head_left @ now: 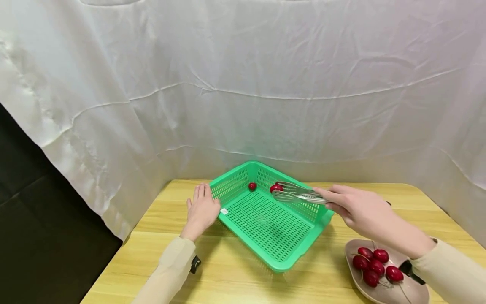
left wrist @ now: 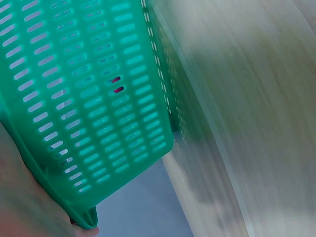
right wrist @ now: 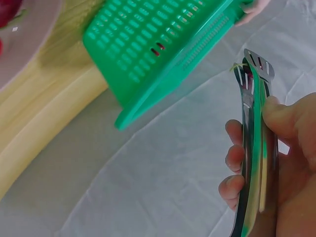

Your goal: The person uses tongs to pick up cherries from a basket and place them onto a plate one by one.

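Note:
My left hand (head_left: pixel 203 207) rests at the left rim of a green plastic basket (head_left: pixel 282 265), its fingers straight along the outside; the thumb is hidden. My right hand (head_left: pixel 358 207) holds metal tongs (head_left: pixel 303 195), thumb on one arm and fingers round the other, as the right wrist view shows. Between the tongs' slotted tips is a red radish (head_left: pixel 276 188), over the basket's back right part. Another radish (head_left: pixel 252 186) lies inside the basket at the far corner. Its red shows through slots in the left wrist view.
A pale pink bowl (head_left: pixel 411 291) with several radishes (head_left: pixel 376 267) stands at the front right, below my right forearm. White cloth (head_left: pixel 265 122) hangs behind the wooden table (head_left: pixel 224 274). A dark surface (head_left: pixel 45 236) lies past the table's left edge.

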`<action>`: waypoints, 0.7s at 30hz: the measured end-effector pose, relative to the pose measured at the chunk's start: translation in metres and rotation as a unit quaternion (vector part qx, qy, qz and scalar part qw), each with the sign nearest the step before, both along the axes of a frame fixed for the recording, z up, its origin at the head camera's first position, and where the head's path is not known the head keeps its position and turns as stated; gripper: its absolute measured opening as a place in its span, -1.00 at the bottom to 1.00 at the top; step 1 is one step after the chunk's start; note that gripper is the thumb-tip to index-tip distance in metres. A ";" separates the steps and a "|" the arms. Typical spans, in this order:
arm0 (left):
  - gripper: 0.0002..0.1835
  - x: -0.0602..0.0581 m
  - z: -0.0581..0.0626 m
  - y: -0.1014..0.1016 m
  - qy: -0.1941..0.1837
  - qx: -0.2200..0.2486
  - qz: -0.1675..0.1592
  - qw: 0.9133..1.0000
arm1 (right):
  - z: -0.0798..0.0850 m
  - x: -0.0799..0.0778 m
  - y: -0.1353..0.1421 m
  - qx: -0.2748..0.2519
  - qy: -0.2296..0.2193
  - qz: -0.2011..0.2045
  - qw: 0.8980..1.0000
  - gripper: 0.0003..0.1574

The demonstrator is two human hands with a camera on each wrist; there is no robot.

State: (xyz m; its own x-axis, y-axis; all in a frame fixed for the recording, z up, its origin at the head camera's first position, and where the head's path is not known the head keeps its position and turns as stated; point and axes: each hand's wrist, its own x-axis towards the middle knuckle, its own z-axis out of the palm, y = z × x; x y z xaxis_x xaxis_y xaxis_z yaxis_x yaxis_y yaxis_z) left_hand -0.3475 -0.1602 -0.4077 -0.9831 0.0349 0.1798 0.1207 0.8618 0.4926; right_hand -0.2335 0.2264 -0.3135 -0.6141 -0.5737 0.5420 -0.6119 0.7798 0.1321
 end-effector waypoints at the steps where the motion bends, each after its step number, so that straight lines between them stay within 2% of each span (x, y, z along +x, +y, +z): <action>1: -0.26 0.000 0.000 0.000 0.000 0.000 0.000 1.000 | 0.000 0.003 0.004 -0.002 0.001 -0.004 1.000 -0.34; 14: -0.26 -0.001 0.002 -0.002 0.002 -0.003 -0.001 1.000 | -0.013 0.044 0.046 -0.025 0.016 -0.081 0.996 -0.32; 21: -0.26 0.001 0.000 -0.002 -0.002 -0.002 -0.005 1.000 | -0.020 0.067 0.063 -0.027 0.019 -0.105 0.994 -0.30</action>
State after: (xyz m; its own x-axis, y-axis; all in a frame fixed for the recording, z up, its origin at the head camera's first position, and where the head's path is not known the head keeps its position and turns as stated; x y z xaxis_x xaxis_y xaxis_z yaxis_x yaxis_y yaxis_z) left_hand -0.3468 -0.1624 -0.4074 -0.9833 0.0454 0.1763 0.1277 0.8622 0.4903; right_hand -0.1663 0.2894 -0.3333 -0.6956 -0.4054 0.5932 -0.4307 0.8961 0.1073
